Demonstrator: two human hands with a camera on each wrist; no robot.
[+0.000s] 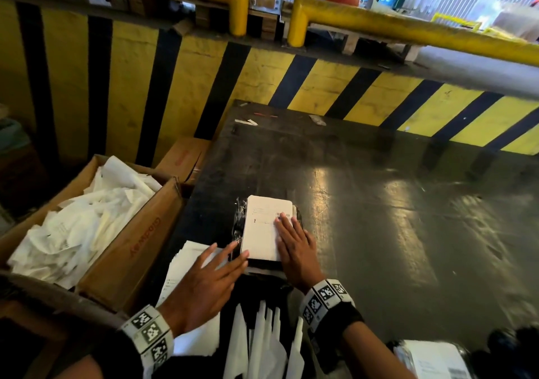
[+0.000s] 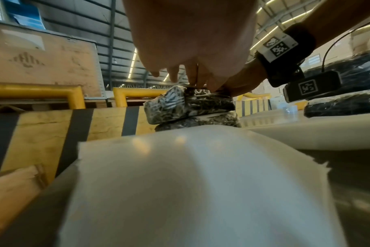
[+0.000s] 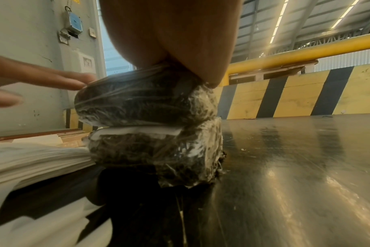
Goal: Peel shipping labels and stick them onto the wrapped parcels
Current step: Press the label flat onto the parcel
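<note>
Shipping label (image 1: 264, 227) lies lengthwise away from the person atop the stacked wrapped parcels (image 3: 146, 103). Right hand (image 1: 294, 250) presses it flat, fingers straight. Left hand (image 1: 204, 285), fingers spread, touches the label's near-left corner.

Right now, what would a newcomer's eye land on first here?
The white shipping label on the top wrapped parcel, mid-table, with the right hand pressing flat on it and the left hand at its left edge. That parcel sits on a second one. Behind runs the yellow-and-black striped barrier; left, a cardboard box of crumpled white backing paper.
</note>
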